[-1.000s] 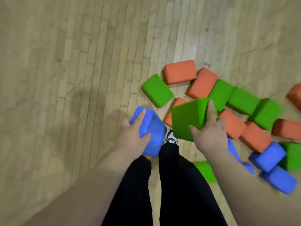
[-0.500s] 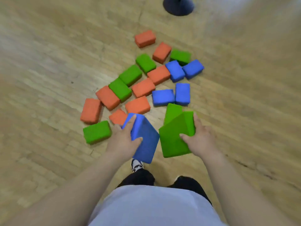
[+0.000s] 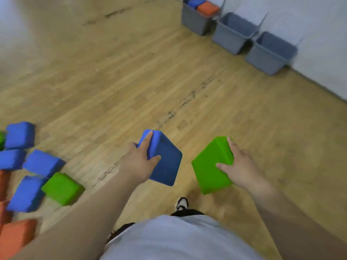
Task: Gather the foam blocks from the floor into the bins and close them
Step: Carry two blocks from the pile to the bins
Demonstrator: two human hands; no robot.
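My left hand grips a blue foam block held above the floor. My right hand grips a green foam block beside it. Three grey bins stand open along the wall at the upper right: the far bin holds a blue and an orange block, the middle bin and the near bin show no blocks inside. Several loose blue blocks, a green block and orange blocks lie on the floor at the left.
A pale wall runs behind the bins on the right. Bare wooden floor stretches between me and the bins. My shoe shows below the held blocks.
The view has swung from the pile toward the bins on the right. The pile now sits at the left edge. Both hands still hold their blocks, now further apart.
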